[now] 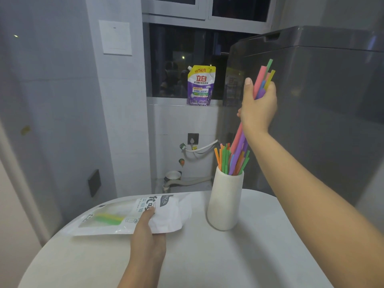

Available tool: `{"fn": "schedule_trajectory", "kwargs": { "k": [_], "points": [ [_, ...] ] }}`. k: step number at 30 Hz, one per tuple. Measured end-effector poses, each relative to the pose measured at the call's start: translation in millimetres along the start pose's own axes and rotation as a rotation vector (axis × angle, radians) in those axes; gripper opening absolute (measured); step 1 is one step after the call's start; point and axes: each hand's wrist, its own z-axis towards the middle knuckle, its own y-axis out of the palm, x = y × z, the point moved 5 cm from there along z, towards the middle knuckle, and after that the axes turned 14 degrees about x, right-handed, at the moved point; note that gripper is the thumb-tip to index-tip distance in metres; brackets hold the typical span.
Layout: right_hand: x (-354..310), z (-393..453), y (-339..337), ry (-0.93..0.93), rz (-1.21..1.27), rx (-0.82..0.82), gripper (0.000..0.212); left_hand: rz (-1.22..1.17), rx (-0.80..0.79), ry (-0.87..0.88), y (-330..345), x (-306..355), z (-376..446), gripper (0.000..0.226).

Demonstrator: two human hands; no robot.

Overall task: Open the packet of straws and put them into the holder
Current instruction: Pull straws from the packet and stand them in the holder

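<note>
A person's right hand (258,104) is closed in a fist around the middle of a bundle of coloured straws (262,80), raised above a white holder (225,201) on a round white table (207,256); the lower tips of the bundle dip among the straws already standing in the holder (225,161). The left hand (148,231) lies on the opened white packet (133,217), thumb on top and the other fingers out of sight beneath it, pinching it near its loose, crumpled mouth; a few green and yellow straws (109,218) show through the packet's clear window, so the job looks partly done.

The straws appear light, smooth and springy, likely to fan out or slide past one another if the fist loosens too early, so a mid-length hold around the whole bundle seems the sound one, with the tips guided inside the rim before letting go. The holder looks tall and narrow and stands unsupported, so a sideways knock from the bundle could tip it. The packet is thin, soft film that will buckle under a finger; holding it at the closed end and tipping it should free the rest.

Behind stand a grey washing machine (311,90) and, on the window sill, a purple detergent pouch (200,86)
</note>
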Motion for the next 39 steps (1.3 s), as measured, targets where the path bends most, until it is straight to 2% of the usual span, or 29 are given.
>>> {"fn": "schedule_trajectory", "kwargs": {
  "k": [11,23,33,39],
  "points": [
    [28,-27,-14,0.052,-0.038,-0.1,0.017,0.022,-0.012,-0.002,1,2,-2,0.018],
    [38,-29,-14,0.12,-0.061,-0.345,0.018,0.02,-0.027,-0.006,1,2,-1,0.018],
    [28,-25,-20,0.047,0.013,-0.224,0.019,0.002,-0.025,-0.01,0,3,-2,0.025],
    [17,-25,-12,-0.013,0.044,-0.26,0.015,0.025,-0.033,-0.019,0,1,-3,0.018]
  ]
}}
